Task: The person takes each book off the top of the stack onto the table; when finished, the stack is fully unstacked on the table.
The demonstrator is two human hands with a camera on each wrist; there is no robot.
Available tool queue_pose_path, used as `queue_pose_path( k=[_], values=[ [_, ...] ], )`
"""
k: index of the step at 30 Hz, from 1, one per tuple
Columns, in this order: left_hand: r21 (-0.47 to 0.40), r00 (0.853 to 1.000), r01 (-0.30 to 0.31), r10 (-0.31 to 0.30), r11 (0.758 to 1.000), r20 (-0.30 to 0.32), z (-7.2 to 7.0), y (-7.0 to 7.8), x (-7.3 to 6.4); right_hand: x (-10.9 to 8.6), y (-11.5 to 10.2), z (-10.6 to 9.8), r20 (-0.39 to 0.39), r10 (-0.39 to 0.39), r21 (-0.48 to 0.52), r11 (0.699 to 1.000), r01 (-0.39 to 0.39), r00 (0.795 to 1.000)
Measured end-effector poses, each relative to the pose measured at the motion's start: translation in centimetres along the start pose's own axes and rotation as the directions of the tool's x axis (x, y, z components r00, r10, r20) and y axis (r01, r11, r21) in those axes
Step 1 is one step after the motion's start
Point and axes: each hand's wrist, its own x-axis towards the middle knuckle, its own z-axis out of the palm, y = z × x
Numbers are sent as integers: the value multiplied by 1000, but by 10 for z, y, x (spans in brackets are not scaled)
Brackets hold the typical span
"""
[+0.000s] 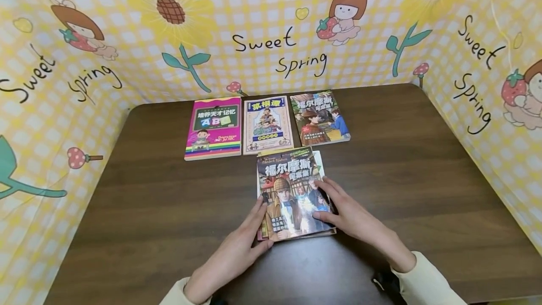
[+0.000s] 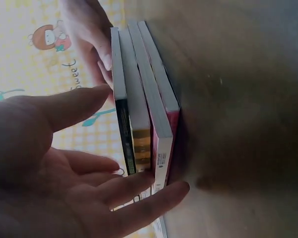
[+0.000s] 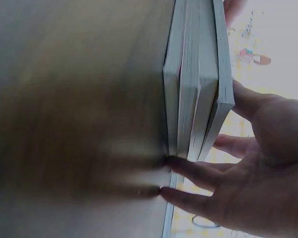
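A stack of several paperback books lies near the table's front, topped by a detective comic book (image 1: 292, 192) with a figure in a checked cap. My left hand (image 1: 239, 246) is at the stack's left side, fingers loosely extended along the spines (image 2: 141, 148) and thumb by the front edge. At the opposite side, my right hand (image 1: 353, 215) has its fingertips against the page edges (image 3: 188, 84) and its thumb over the top cover. The books beneath are slightly out of line; their covers are mostly hidden.
Behind the stack, three books lie in a row: a pink ABC book (image 1: 213, 131), a cream book (image 1: 267, 126) and another detective comic book (image 1: 320, 119). A yellow checked cloth (image 1: 271, 8) surrounds the back and sides of the dark wooden table (image 1: 402, 168).
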Motion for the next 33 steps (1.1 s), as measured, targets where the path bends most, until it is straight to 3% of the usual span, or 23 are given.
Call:
queue_pose_path(
  k=[9,13,20,26,33],
  values=[
    [158,1000,-3,3,987,2,5,2,0,-9,13,-10,-87,38,78,996,-31,996],
    [184,1000,20,-21,983,7,5,5,-1,-12,19,-13,-106,55,159,987,-38,993],
    [221,1000,-18,22,975,-18,6,6,-4,-13,28,-22,-12,73,352,934,-64,997],
    [259,1000,-24,28,966,-13,6,4,-6,-18,41,-43,116,84,427,895,-126,990],
    [315,999,-33,31,948,11,7,3,-8,-20,64,-77,162,139,500,842,-203,977]
  ],
)
